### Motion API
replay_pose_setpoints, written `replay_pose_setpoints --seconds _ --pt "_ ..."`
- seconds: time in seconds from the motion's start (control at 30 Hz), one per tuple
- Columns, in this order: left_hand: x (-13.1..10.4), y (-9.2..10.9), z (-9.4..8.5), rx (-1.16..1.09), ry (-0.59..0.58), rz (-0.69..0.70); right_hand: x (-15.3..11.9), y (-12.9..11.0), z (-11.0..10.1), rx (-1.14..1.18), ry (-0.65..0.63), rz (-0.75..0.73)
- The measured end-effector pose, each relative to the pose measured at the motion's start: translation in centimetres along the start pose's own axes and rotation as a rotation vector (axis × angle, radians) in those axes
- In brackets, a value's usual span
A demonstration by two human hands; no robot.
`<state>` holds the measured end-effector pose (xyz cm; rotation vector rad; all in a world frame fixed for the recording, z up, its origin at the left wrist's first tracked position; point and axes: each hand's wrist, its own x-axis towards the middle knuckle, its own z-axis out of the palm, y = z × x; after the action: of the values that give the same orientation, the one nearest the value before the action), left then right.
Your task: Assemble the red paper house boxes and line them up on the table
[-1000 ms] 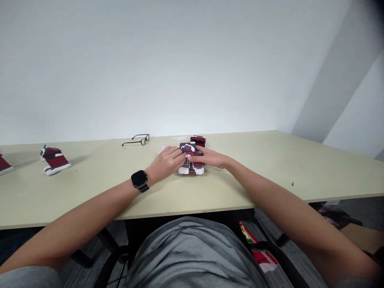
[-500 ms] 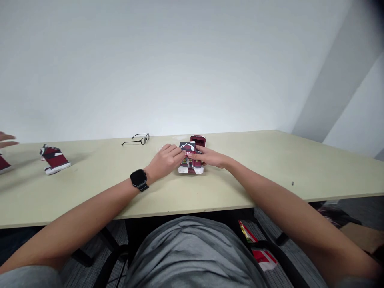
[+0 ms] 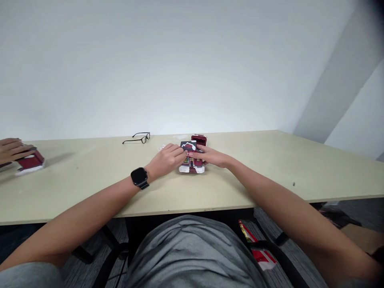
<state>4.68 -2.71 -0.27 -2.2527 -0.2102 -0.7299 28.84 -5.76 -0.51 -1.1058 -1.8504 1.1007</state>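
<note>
A small dark-red model house [image 3: 192, 161] with white snow trim and yellow windows faces me on the table. My left hand [image 3: 169, 158] is closed at its left side, fingertips on the upper front. From the right, my right hand [image 3: 213, 156] grips the house, its thumb across the front and the other fingers partly hidden behind. A red box-like piece [image 3: 200, 140] with a dark hollow stands just behind the house. Something small and whitish [image 3: 162, 147] lies beyond my left hand, mostly hidden.
Black-framed glasses [image 3: 141, 139] lie near the wall. At the far left another person's hand [image 3: 13, 150] holds a second red house [image 3: 31, 161]. A tiny dark bit [image 3: 293, 184] lies on the table [image 3: 255, 180] to the right. Red packaging [image 3: 262, 258] is on the floor.
The other person's hand has reached in and taken hold of the second red house, shifting it left. My hands stay on my house with almost no movement.
</note>
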Motion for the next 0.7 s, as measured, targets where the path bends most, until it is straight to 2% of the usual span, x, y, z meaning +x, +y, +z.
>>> replay_pose_setpoints --seconds 0.4,0.7 --pt "-0.16 0.11 0.17 -0.037 0.008 -0.022 -0.16 -0.2 -0.1 -0.04 0.022 0.027" --pt "0.1 0.44 -0.01 0.006 -0.002 -0.021 -0.16 -0.27 -0.14 -0.013 -0.022 0.008"
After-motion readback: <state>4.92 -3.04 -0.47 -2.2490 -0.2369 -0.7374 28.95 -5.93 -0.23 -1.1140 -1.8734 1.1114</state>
